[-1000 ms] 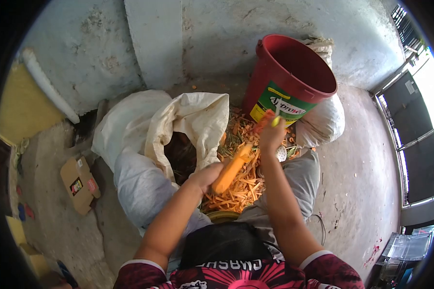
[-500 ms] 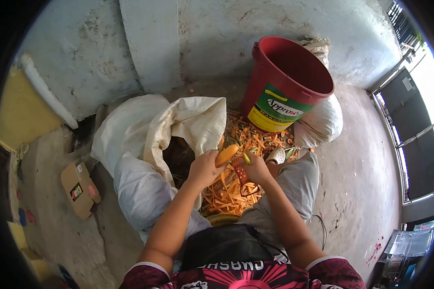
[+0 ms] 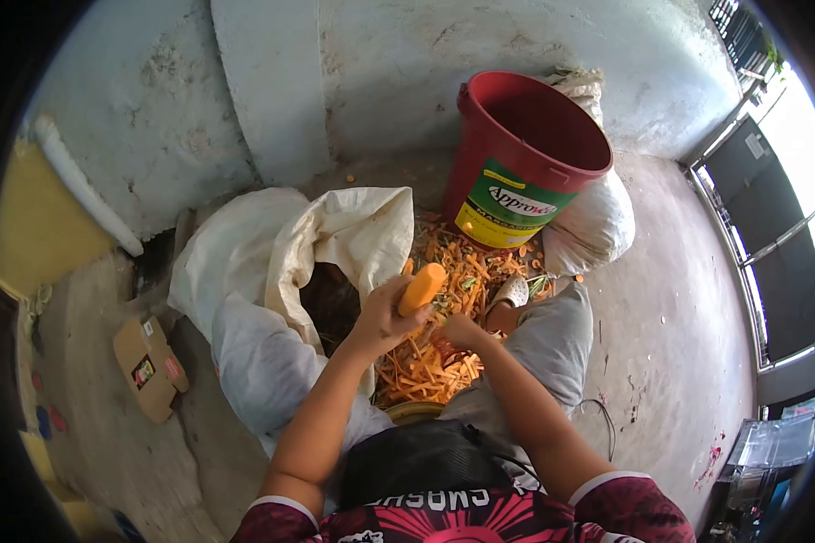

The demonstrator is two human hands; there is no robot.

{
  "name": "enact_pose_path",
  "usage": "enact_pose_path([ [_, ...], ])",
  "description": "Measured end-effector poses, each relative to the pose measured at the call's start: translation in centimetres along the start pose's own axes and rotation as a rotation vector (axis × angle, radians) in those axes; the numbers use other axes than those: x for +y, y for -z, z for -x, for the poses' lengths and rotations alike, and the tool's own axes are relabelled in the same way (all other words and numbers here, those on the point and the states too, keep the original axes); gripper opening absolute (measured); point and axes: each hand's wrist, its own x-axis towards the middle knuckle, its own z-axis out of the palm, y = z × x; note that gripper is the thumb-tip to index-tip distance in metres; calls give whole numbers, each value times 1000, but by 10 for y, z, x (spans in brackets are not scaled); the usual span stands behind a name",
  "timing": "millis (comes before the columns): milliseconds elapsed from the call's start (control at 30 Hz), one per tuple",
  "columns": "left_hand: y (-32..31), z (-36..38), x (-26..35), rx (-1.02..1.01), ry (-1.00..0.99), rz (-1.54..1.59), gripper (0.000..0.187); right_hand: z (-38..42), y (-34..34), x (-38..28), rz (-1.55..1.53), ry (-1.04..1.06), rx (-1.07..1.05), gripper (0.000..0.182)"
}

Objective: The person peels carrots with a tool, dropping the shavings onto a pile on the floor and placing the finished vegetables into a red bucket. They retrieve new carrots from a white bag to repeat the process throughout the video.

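Note:
My left hand (image 3: 382, 317) is closed round a thick orange carrot (image 3: 423, 288), whose blunt end points up and away from me. Close by on the right, my right hand (image 3: 464, 332) is a fist, seen from the back. The small tool with a yellow-green handle it held a moment ago is almost wholly hidden now. Something red and perforated (image 3: 445, 348) shows just below that fist. Under both hands lies a heap of orange peelings (image 3: 426, 376), with the yellow rim of a basin (image 3: 415, 412) nearest my lap.
An open white woven sack (image 3: 385, 217) stands by my left knee. Beyond the peelings is a tall dark red bucket (image 3: 471, 136) with a green and yellow label. Behind it leans a filled white sack (image 3: 598, 231). A flattened cardboard box (image 3: 149, 366) lies on the floor at left.
The carrot has tipped more upright, its end turned toward me. My right hand has drawn lower and turned over, hiding the yellow-green handle. The whole view has shifted slightly.

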Motion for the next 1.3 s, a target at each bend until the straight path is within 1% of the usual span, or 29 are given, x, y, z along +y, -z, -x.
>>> enact_pose_path([
  [67, -1, 1, -21, 81, -115, -187, 31, -8, -1, -19, -85, 239, 211, 18],
  [100, -3, 0, -26, 74, -138, -168, 32, 3, 27, -40, -524, 52, 182, 17],
  [133, -6, 0, -29, 68, -157, -151, 33, 30, 79, -77, -960, -142, 143, 17],
  [167, -7, 1, -30, 61, -177, -136, 34, 40, 107, -100, -1392, -343, 94, 16],
  [267, -11, 3, -22, 36, 22, 186, 37, 7, 83, -111, -1771, -21, 747, 17],
  [300, -12, 5, -19, 65, 115, 322, 35, 32, 106, -105, -2067, 22, 333, 21],
  [400, 0, 4, -30, 83, 104, 269, 32, 30, 95, -75, -2140, 21, 303, 26],
  [433, 7, 4, -30, 58, 200, 298, 30, 30, 96, -71, -2081, -193, 379, 33],
  [533, 22, 5, -22, -44, 243, 440, 30, 45, 115, -62, -2248, -100, 507, 35],
  [567, 24, 6, -27, -63, 234, 405, 33, 41, 107, -54, -2182, -108, 473, 40],
  [667, 32, 5, -19, -236, 251, 221, 40, 40, 101, -48, -2144, -235, 660, 33],
  [767, 25, 8, -34, -284, 210, 19, 43, 49, 116, -55, -2061, -386, 740, 25],
  [867, 11, 10, -30, -383, 300, -232, 44, 56, 127, -68, -2028, -495, 754, 18],
  [900, 9, 9, -33, -403, 228, -217, 41, 55, 124, -68, -1937, -479, 766, 16],
  [967, 6, 9, -34, -360, 280, -312, 36, 52, 116, -66, -1754, -443, 789, 14],
  [1000, 5, 8, -31, -339, 305, -359, 34, 54, 115, -66, -1797, -403, 761, 14],
  [1067, 5, 6, -34, -172, 236, -481, 29, 59, 112, -66, -1882, -322, 704, 13],
  [1100, 5, 5, -36, -88, 201, -540, 27, 59, 110, -67, -1802, -331, 673, 14],
  [1167, 7, 5, -43, -51, 176, -583, 26, 58, 105, -72, -1638, -349, 612, 16],
  [1200, 8, 6, -44, -32, 164, -604, 25, 59, 108, -76, -1487, -371, 643, 18],
  [1267, 5, 5, -44, -53, 203, -652, 24, 66, 123, -91, -1185, -408, 695, 21],
  [1300, 4, 5, -43, -64, 222, -676, 24, 72, 133, -97, -1196, -478, 621, 24],
])
